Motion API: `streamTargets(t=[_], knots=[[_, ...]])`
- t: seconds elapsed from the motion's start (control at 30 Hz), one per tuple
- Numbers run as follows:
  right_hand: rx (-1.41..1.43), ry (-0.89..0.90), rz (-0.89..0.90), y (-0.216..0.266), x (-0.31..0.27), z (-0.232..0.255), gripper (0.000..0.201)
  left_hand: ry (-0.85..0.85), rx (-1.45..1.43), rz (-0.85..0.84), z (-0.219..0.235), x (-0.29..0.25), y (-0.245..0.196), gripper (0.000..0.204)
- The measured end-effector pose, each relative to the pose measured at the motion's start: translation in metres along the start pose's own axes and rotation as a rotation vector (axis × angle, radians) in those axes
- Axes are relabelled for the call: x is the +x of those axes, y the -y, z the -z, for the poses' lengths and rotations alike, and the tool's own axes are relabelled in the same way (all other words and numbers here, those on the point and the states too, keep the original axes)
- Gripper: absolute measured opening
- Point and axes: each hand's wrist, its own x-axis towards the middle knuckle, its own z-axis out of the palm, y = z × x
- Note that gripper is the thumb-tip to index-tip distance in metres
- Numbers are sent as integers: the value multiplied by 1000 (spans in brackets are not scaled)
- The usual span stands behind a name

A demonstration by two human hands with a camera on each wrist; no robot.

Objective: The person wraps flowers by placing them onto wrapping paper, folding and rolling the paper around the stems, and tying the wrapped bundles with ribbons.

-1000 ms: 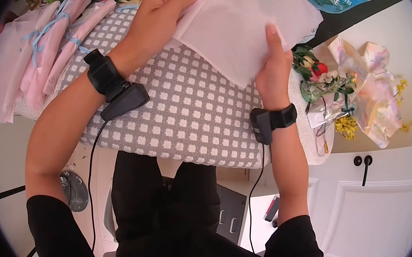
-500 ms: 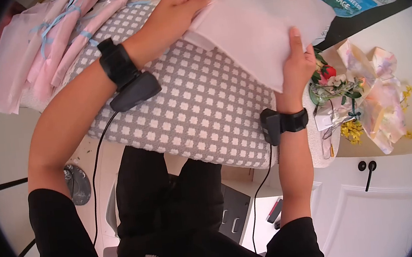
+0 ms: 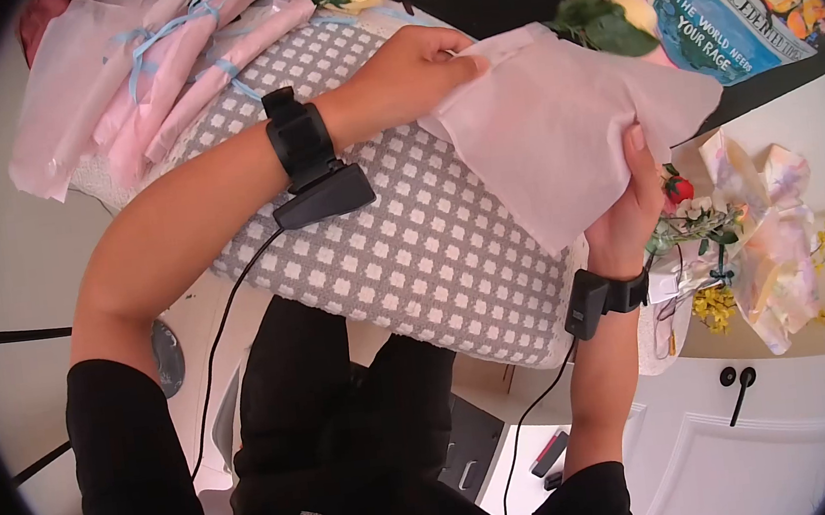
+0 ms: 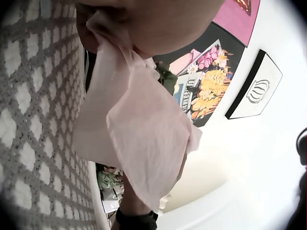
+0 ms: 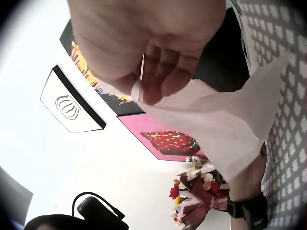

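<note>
Grey checked cloth [image 3: 412, 247] under pink tissue sheet [image 3: 560, 131]

Bright, even daylight is filling all three views, casting only soft shadows. The head view is bending strongly at its rim, with a black vignette closing in on the corners. Both wrist views are blurring close up, the white wall [image 5: 43, 158] is washing out, and dark edges are curving around them.

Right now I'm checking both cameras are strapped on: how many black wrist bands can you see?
2. One wrist band is on the left forearm above the checked cushion; the other wrist band is on the right forearm, below the pink sheet.
</note>
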Motion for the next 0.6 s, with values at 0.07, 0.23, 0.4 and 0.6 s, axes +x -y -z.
streamTargets(t=[0.07,0.23,0.4,0.6], knots=[[38,60,-29,-3,-11,4,51,124,141,3,0,-1,1,26],[180,399,-2,-8,-8,-1,57,333,180,18,-3,-7,-4,26],[185,272,-139,-12,-5,-17,41,294,-262,88,-3,-27,-27,29],[-39,-79,-256,-24,0,-20,29,333,-246,283,-9,-29,-30,37]])
